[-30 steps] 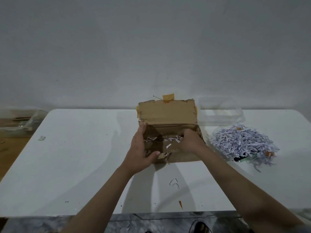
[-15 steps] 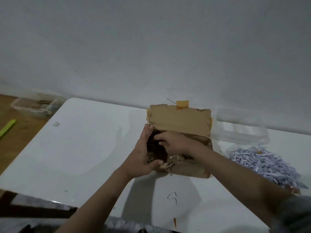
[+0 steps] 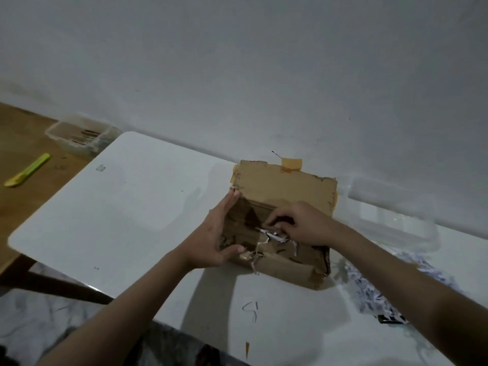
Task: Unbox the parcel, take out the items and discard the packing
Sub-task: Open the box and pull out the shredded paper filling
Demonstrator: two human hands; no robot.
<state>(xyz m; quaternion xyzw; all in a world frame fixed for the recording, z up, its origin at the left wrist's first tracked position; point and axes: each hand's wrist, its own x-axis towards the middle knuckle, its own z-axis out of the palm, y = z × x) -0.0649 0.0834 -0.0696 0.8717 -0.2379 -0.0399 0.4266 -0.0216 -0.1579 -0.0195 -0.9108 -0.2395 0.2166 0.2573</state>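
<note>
Parcel (image 3: pixel 280 223) sitting open on the white counter (image 3: pixel 132 220), between both hands.
Left hand (image 3: pixel 214 241) is bracing its left wall with straight fingers, thumb hooking the near edge; right hand (image 3: pixel 298 225) is reaching inside, fingers pinching shredded paper (image 3: pixel 274 237). More shreds (image 3: pixel 369 289) are lying just right of it.

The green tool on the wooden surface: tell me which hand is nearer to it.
Left. The left hand holds the cardboard box's left end, on the green tool's side; the right hand reaches into the box, farther away.
</note>
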